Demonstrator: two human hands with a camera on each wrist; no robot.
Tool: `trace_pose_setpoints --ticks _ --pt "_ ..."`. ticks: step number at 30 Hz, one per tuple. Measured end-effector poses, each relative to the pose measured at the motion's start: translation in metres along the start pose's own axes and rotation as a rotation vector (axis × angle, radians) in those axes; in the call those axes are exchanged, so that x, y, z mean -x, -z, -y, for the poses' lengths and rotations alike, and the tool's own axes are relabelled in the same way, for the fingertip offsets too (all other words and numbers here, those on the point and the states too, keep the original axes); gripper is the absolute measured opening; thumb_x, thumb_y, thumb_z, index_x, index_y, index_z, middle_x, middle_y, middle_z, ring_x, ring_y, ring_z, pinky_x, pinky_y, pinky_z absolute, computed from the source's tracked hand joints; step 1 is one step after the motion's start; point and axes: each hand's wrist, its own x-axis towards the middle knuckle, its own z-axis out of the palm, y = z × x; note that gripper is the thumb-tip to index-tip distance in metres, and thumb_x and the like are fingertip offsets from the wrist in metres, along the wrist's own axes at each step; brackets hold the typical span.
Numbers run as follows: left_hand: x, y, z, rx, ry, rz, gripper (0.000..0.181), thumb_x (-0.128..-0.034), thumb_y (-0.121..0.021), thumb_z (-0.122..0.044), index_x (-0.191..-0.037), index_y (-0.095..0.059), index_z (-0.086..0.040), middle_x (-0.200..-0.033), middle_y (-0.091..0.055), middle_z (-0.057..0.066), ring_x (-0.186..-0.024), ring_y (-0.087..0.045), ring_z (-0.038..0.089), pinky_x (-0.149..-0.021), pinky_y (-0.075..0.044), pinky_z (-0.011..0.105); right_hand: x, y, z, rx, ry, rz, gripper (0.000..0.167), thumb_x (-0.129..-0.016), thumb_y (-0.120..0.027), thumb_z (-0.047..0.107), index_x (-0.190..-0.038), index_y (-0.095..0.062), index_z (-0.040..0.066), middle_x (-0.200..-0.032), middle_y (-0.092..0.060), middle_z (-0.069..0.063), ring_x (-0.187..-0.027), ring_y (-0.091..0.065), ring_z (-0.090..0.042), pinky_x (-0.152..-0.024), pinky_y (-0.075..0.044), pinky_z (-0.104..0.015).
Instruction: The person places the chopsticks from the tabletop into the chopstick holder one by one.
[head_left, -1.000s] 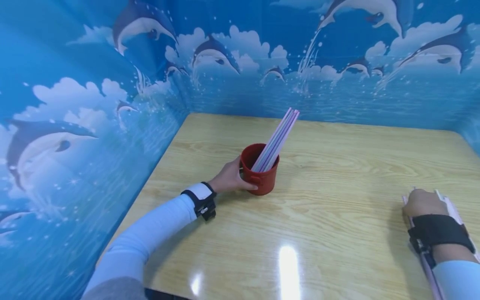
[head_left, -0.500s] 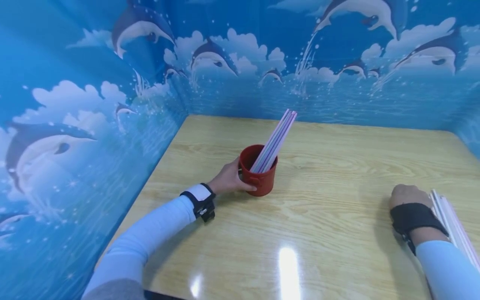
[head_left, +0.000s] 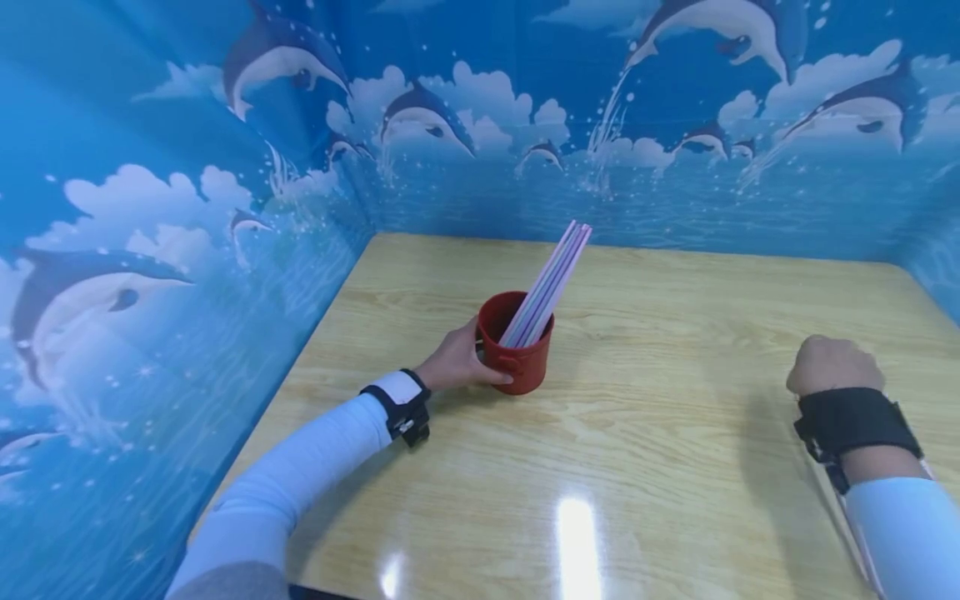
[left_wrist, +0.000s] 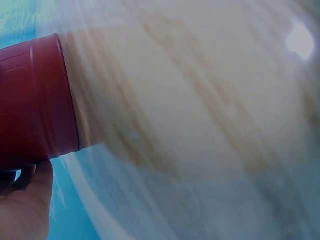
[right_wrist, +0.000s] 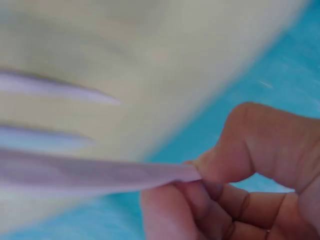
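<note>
In the head view my left hand (head_left: 459, 358) grips the side of a small red bucket (head_left: 531, 368) on the table. A bundle of pastel drinking straws (head_left: 552, 282) leans to the right inside it. The left wrist view has the bucket (left_wrist: 35, 100) at its left edge, with part of the left hand (left_wrist: 31, 200) under it. Far right, my right hand (head_left: 835, 367) is held over the table, knuckles up. The right wrist view shows its thumb and fingers pinching the end of a lilac straw (right_wrist: 100, 176); most of that straw is hidden in the head view.
Two more straw ends, one lilac straw (right_wrist: 45, 86) and one bluish straw (right_wrist: 40, 139), lie blurred beyond the pinched one. The wood-grain table (head_left: 645, 467) meets dolphin-printed blue sheets (head_left: 480, 192) at the back and left.
My right hand first shifted left beside the straws at the right, then moved forward and slightly right. Those straws are now mostly hidden by the arm. The left hand and bucket stay put.
</note>
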Motion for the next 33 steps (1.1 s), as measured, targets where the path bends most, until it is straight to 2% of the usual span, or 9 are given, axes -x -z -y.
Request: trace_pose_setpoints --ticks 4,8,11,14,17,19,23,28,33 --pt "0.004 0.005 -0.014 0.027 0.002 0.011 0.091 -0.0531 -0.078 -0.024 -0.127 -0.026 -0.027 -0.127 -0.041 -0.005 -0.115 -0.04 0.013 -0.094 -0.037 0.037 0.011 0.053 0.035 0.007 0.005 -0.202 0.034 -0.073 -0.048 0.015 -0.042 -0.038 0.009 -0.041 -0.034 -0.003 -0.039 -0.036 -0.02 -0.035 -0.032 -0.032" --pt "0.008 0.008 -0.026 0.019 -0.004 0.022 0.089 -0.0559 -0.077 -0.019 -0.129 -0.025 -0.02 -0.128 -0.041 0.001 -0.116 -0.04 0.017 -0.095 -0.037 0.036 0.025 0.11 0.075 -0.143 0.082 -0.414 0.027 -0.077 -0.052 0.019 -0.063 -0.055 -0.004 -0.047 -0.046 -0.007 -0.04 -0.037 -0.016 -0.042 -0.031 -0.031" --pt "0.01 0.008 -0.029 0.013 0.001 0.026 0.089 -0.0563 -0.077 -0.017 -0.129 -0.025 -0.017 -0.128 -0.041 0.001 -0.116 -0.04 0.018 -0.095 -0.037 0.036 0.031 0.141 0.099 -0.377 0.249 -0.553 0.022 -0.079 -0.053 0.017 -0.095 -0.058 0.002 -0.067 -0.056 0.001 -0.05 -0.047 -0.003 -0.051 -0.038 -0.019" --pt "0.011 0.007 -0.03 0.008 0.013 0.021 0.09 -0.0556 -0.077 -0.017 -0.129 -0.025 -0.018 -0.129 -0.04 0.001 -0.117 -0.038 0.016 -0.096 -0.035 0.037 0.037 0.155 0.128 -0.593 0.458 -0.701 0.02 -0.079 -0.054 0.015 -0.098 -0.059 0.009 -0.072 -0.054 0.011 -0.057 -0.051 0.008 -0.053 -0.04 -0.004" --pt "0.011 0.005 -0.028 0.0 0.024 0.02 0.09 -0.0554 -0.077 -0.018 -0.129 -0.025 -0.019 -0.129 -0.04 0.0 -0.117 -0.038 0.015 -0.097 -0.034 0.038 0.043 0.155 0.162 -0.745 0.617 -0.785 0.014 -0.077 -0.056 0.008 -0.09 -0.062 0.007 -0.071 -0.057 0.01 -0.06 -0.055 0.004 -0.058 -0.043 -0.005" --pt "0.011 0.004 -0.027 0.003 0.037 0.024 0.09 -0.0556 -0.077 -0.019 -0.129 -0.025 -0.021 -0.128 -0.04 -0.002 -0.116 -0.039 0.015 -0.096 -0.035 0.038 0.044 0.147 0.183 -0.828 0.68 -0.774 0.011 -0.075 -0.057 0.004 -0.085 -0.062 0.005 -0.067 -0.058 0.008 -0.057 -0.056 -0.001 -0.056 -0.045 -0.009" --pt "0.011 -0.001 -0.016 0.008 0.028 0.024 0.091 -0.0546 -0.078 -0.024 -0.128 -0.025 -0.025 -0.127 -0.04 -0.007 -0.115 -0.039 0.012 -0.095 -0.036 0.036 0.043 0.121 0.217 -0.918 0.66 -0.658 0.009 -0.074 -0.054 0.0 -0.08 -0.06 0.002 -0.064 -0.054 0.006 -0.053 -0.051 -0.005 -0.051 -0.043 -0.011" --pt "0.01 -0.005 -0.008 0.012 -0.028 0.024 0.092 -0.0534 -0.078 -0.025 -0.128 -0.025 -0.024 -0.127 -0.04 -0.006 -0.115 -0.041 0.013 -0.095 -0.037 0.034 0.017 0.073 0.234 -0.864 0.62 -0.542 0.01 -0.074 -0.054 0.005 -0.081 -0.061 0.006 -0.066 -0.056 0.0 -0.055 -0.05 -0.008 -0.051 -0.041 -0.014" --pt "0.017 -0.002 -0.026 0.016 -0.025 0.044 0.09 -0.0567 -0.076 -0.017 -0.13 -0.024 -0.014 -0.129 -0.039 0.004 -0.117 -0.04 0.019 -0.095 -0.036 0.034 -0.005 0.037 0.234 -0.827 0.582 -0.431 0.01 -0.074 -0.055 0.014 -0.081 -0.061 0.012 -0.066 -0.058 -0.002 -0.056 -0.051 -0.009 -0.05 -0.042 -0.02"
